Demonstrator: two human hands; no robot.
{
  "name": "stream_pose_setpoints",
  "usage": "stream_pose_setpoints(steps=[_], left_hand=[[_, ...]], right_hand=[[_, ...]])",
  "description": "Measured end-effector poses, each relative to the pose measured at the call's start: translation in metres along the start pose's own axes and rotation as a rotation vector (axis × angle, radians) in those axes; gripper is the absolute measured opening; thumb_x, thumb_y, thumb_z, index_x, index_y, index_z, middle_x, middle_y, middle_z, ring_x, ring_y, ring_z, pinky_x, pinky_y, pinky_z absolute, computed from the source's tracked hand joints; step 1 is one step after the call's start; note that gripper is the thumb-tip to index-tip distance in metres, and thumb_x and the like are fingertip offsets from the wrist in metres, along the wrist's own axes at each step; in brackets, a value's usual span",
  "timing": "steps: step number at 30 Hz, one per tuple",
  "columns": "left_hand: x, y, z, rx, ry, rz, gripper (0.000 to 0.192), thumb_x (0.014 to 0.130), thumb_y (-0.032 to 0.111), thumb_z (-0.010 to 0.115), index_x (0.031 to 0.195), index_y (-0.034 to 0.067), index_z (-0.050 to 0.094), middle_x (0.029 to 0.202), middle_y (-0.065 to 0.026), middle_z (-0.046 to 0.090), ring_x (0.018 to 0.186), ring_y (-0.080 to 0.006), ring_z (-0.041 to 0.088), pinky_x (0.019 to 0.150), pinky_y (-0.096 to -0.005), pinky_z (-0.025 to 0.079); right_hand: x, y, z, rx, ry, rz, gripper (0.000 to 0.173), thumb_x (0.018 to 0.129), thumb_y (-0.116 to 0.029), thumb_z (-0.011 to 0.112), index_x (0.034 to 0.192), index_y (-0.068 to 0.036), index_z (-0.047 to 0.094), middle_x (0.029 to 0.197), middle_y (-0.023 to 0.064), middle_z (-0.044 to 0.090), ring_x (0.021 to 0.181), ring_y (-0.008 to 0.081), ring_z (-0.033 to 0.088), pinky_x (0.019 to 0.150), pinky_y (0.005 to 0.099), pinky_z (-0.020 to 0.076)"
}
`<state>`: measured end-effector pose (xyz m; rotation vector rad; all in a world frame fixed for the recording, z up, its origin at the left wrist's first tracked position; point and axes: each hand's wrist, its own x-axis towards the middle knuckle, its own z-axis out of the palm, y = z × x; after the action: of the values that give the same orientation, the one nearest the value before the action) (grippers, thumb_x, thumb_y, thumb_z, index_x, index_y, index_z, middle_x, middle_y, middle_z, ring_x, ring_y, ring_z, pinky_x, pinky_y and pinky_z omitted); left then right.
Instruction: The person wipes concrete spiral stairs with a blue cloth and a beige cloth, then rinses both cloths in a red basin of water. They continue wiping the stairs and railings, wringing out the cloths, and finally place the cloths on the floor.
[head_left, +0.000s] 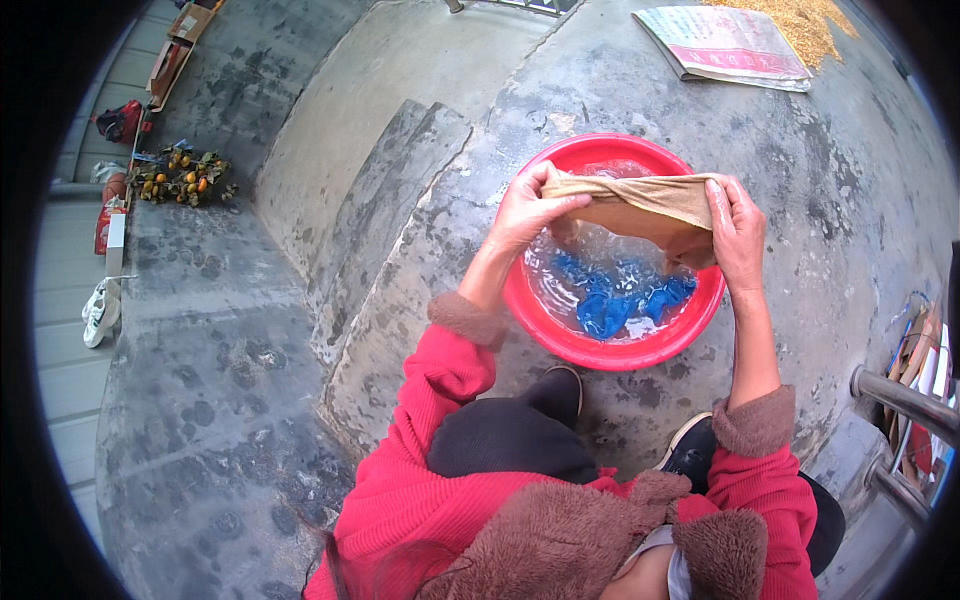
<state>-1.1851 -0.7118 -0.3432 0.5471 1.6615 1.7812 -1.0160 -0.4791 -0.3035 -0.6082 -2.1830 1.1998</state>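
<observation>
Between my two hands a wet tan cloth (637, 196) is stretched out above a red plastic basin (615, 358). My left hand (534, 204) grips one end, thumb laid along its edge. The other end is pinched in my right hand (736, 225). The cloth's upper edge is folded and twisted, and its brown lower part hangs down towards the water. Soapy-looking water (547, 289) stands in the basin, with a blue cloth (611, 300) lying partly submerged near the side closest to me.
The basin rests on a stained concrete floor (442, 300). Beyond it lie a folded printed sack (731, 45) and spread yellow grain (802, 22). Orange fruit on leafy stems (184, 176) and white shoes (101, 311) are at left. Metal rails (900, 397) and bundled cardboard (911, 360) stand at right.
</observation>
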Motion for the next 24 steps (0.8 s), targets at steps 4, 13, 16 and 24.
stream_pose_setpoints(steps=[4,13,16,24], left_hand=[[-0.005,0.029,0.005,-0.018,-0.005,0.171,0.023,0.085,0.003,0.078,0.099,0.007,0.061,0.091,0.0014,0.067,0.085,-0.0067,0.063,0.075,-0.0232,0.051],[-0.012,-0.075,0.016,0.905,-0.098,0.012,0.040,0.082,0.017,0.073,0.119,0.008,0.061,0.101,-0.0228,0.071,0.099,-0.0416,0.068,0.083,-0.0486,0.055],[-0.022,-0.116,0.021,1.072,-0.163,-0.027,0.034,0.086,0.023,0.071,0.116,0.009,0.064,0.103,-0.0219,0.071,0.101,-0.0415,0.068,0.086,-0.0509,0.053],[-0.021,-0.110,0.016,1.168,-0.260,-0.115,0.021,0.083,0.013,0.071,0.101,0.003,0.067,0.085,-0.0195,0.072,0.083,-0.0379,0.072,0.072,-0.0480,0.055]], right_hand=[[-0.007,0.024,0.006,0.034,-0.089,0.065,0.019,0.100,-0.020,0.060,0.113,-0.007,0.068,0.091,0.0135,0.071,0.087,0.0112,0.067,0.078,0.0306,0.0516],[-0.058,0.068,0.040,-0.577,-0.253,-0.078,0.033,0.084,-0.017,0.071,0.115,-0.010,0.067,0.121,0.0124,0.063,0.116,0.0337,0.058,0.093,0.0496,0.0465],[-0.082,0.078,0.061,-0.327,-0.430,-0.039,0.024,0.084,-0.015,0.071,0.106,-0.007,0.069,0.105,0.0180,0.067,0.102,0.0386,0.063,0.089,0.0485,0.0498],[-0.103,0.088,0.067,-0.260,-0.582,0.144,0.024,0.086,-0.020,0.070,0.104,-0.005,0.072,0.102,0.0190,0.070,0.102,0.0356,0.066,0.088,0.0435,0.0518]])
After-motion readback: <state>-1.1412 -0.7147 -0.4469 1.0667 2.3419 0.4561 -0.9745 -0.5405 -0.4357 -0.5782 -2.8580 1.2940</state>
